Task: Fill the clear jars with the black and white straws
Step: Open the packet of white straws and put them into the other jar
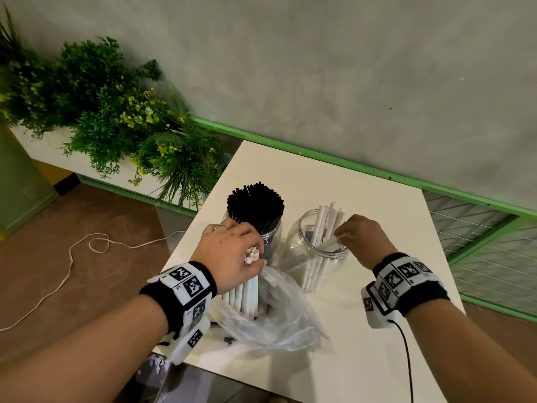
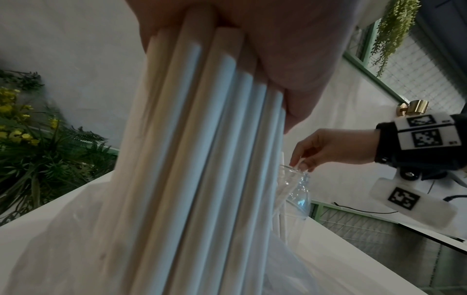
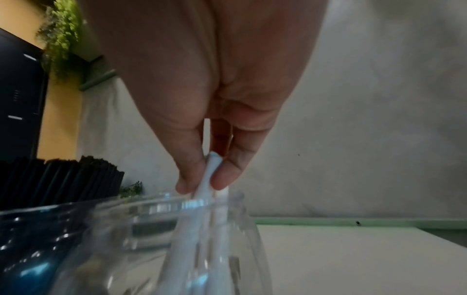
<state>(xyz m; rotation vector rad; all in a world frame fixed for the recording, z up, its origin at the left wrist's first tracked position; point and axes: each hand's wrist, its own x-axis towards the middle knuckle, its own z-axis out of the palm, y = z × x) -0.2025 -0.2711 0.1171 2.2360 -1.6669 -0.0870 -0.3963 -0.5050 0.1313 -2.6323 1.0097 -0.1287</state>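
Filling the second jar is the step in hand: on the white table, the jar of black straws looks packed full, while the clear jar just right of it holds only a few white straws leaning against its far rim. Largest of the loose things, a crumpled plastic bag lies in front of the clear jar and to its left, with a bundle of white straws standing upright out of it. The left hand has its fingers curled round the top of that bundle, gripping it. The right hand sits over the clear jar's near rim, thumb and fingertips pinching 1 white straw by its upper end, its lower length already inside the jar. Judging from this, the next move calls for letting the straw drop among the others, then drawing another from the bundle, without the right hand's reach knocking the light jar.
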